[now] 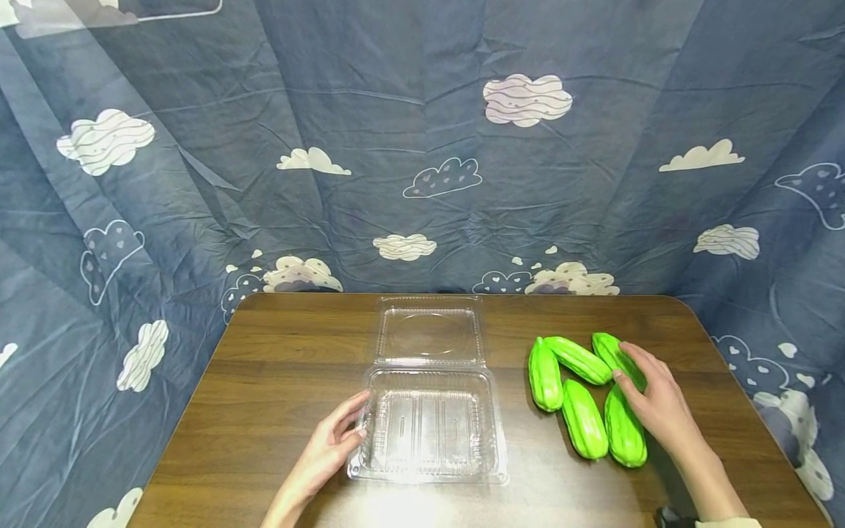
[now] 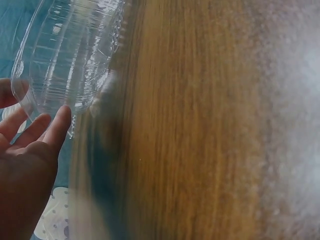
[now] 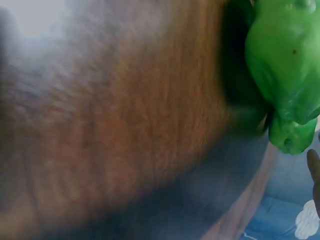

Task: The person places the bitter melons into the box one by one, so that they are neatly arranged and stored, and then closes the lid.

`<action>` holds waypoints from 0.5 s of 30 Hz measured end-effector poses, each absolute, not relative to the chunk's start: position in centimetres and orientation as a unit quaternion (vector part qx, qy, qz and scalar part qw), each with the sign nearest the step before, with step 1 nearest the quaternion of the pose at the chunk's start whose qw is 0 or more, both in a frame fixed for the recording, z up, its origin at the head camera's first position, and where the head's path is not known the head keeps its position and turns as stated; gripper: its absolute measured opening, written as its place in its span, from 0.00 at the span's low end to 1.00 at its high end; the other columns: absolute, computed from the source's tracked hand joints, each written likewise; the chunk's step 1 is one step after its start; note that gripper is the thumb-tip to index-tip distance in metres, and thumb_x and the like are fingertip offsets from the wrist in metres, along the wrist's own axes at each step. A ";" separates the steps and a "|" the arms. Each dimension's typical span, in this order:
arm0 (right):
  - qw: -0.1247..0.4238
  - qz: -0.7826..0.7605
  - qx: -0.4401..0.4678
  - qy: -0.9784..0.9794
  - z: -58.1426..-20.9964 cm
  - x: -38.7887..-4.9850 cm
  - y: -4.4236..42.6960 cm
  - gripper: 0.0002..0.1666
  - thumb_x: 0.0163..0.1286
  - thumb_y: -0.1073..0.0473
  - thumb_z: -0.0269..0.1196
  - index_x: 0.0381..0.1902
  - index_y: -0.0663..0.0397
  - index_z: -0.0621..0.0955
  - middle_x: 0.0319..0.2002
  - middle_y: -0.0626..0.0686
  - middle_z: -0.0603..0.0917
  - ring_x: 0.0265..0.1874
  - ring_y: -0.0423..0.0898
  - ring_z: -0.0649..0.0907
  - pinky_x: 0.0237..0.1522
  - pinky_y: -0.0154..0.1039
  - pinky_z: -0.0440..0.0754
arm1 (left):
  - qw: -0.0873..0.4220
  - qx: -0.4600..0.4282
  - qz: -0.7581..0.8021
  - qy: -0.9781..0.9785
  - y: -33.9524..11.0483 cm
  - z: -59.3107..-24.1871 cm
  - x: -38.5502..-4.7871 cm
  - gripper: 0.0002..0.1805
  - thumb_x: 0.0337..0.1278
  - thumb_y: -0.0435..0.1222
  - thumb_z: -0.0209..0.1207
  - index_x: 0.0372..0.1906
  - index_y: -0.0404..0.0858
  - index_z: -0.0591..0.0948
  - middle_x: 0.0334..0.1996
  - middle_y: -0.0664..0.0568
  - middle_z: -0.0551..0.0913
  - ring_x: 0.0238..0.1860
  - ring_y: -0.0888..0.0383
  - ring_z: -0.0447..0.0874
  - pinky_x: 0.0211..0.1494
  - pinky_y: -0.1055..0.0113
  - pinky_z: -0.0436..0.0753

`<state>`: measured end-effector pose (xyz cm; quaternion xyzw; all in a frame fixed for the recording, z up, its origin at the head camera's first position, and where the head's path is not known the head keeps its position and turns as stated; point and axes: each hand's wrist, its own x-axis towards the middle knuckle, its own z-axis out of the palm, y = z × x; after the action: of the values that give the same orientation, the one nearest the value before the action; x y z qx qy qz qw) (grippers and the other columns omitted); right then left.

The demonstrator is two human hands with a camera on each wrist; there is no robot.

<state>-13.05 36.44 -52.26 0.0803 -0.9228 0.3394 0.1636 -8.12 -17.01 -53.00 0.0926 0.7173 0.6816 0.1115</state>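
Note:
A clear plastic clamshell container (image 1: 422, 477) lies with its lid (image 1: 430, 359) folded back, away from me. At the container's left side is my left hand (image 1: 330, 436), its fingers rather straight and touching the wall; in the left wrist view the fingers (image 2: 61, 125) are spread at the plastic edge. To the right lie several green, ribbed, elongated gourds. Above the far right gourd (image 1: 604, 345) is my right hand (image 1: 660, 403), thumb and fingers apart on either side of it. A second gourd (image 1: 627, 440) lies just below that hand. The right wrist view cuts off most of the hand.
More gourds lie left of the right hand: an upright-lying one (image 1: 544, 374), a slanted one (image 1: 577, 359) and a front one (image 1: 585, 422). Everything sits on a brown wooden table (image 1: 277, 381). Behind it hangs a blue curtain (image 1: 370, 198) with cloud prints.

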 end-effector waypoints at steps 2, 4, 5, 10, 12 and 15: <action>0.154 0.343 0.074 -0.924 -52.5 -13.4 36.8 0.32 0.72 0.61 0.60 0.70 0.63 0.66 0.67 0.69 0.67 0.63 0.73 0.64 0.57 0.72 0.59 | 0.115 0.083 0.685 0.714 -17.0 -52.9 -8.1 0.33 0.61 0.21 0.54 0.72 0.34 0.64 0.74 0.42 0.59 0.70 0.40 0.61 0.63 0.69 0.71; 0.138 0.346 0.066 -0.926 -52.8 -13.7 37.2 0.33 0.73 0.60 0.59 0.72 0.64 0.64 0.67 0.72 0.65 0.63 0.75 0.62 0.56 0.74 0.58 | 0.117 0.077 0.687 0.713 -17.0 -53.0 -8.1 0.34 0.61 0.21 0.54 0.72 0.35 0.64 0.74 0.44 0.60 0.70 0.41 0.61 0.63 0.70 0.71; 0.129 0.348 0.061 -0.927 -52.8 -13.9 37.4 0.34 0.74 0.59 0.58 0.72 0.64 0.63 0.67 0.72 0.65 0.63 0.76 0.62 0.56 0.74 0.58 | 0.116 0.075 0.687 0.713 -17.0 -53.0 -8.0 0.34 0.61 0.21 0.54 0.72 0.36 0.65 0.73 0.44 0.60 0.70 0.41 0.61 0.62 0.70 0.71; 0.087 0.351 0.038 -0.932 -52.8 -14.7 37.7 0.36 0.76 0.54 0.56 0.73 0.66 0.60 0.66 0.76 0.62 0.63 0.78 0.61 0.53 0.75 0.60 | 0.108 0.068 0.688 0.714 -16.9 -53.1 -8.0 0.34 0.60 0.21 0.54 0.72 0.37 0.66 0.73 0.45 0.61 0.69 0.42 0.62 0.62 0.70 0.71; 0.067 0.350 0.023 -0.934 -52.8 -14.9 37.7 0.38 0.76 0.51 0.54 0.73 0.67 0.58 0.66 0.78 0.62 0.62 0.79 0.62 0.52 0.75 0.61 | 0.106 0.065 0.689 0.714 -16.9 -53.1 -8.0 0.34 0.60 0.21 0.54 0.72 0.38 0.66 0.73 0.46 0.62 0.69 0.42 0.62 0.62 0.69 0.71; 0.036 0.345 0.000 -0.938 -52.9 -15.1 37.8 0.40 0.77 0.48 0.53 0.74 0.67 0.56 0.65 0.79 0.62 0.60 0.80 0.63 0.51 0.74 0.64 | 0.103 0.065 0.690 0.714 -16.9 -53.1 -8.0 0.34 0.60 0.22 0.55 0.72 0.38 0.66 0.73 0.46 0.62 0.69 0.42 0.62 0.62 0.69 0.71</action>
<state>-15.06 37.79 -52.88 0.0004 -0.9380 0.3446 0.0365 -8.01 -16.87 -53.07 0.0652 0.7136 0.6898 0.1034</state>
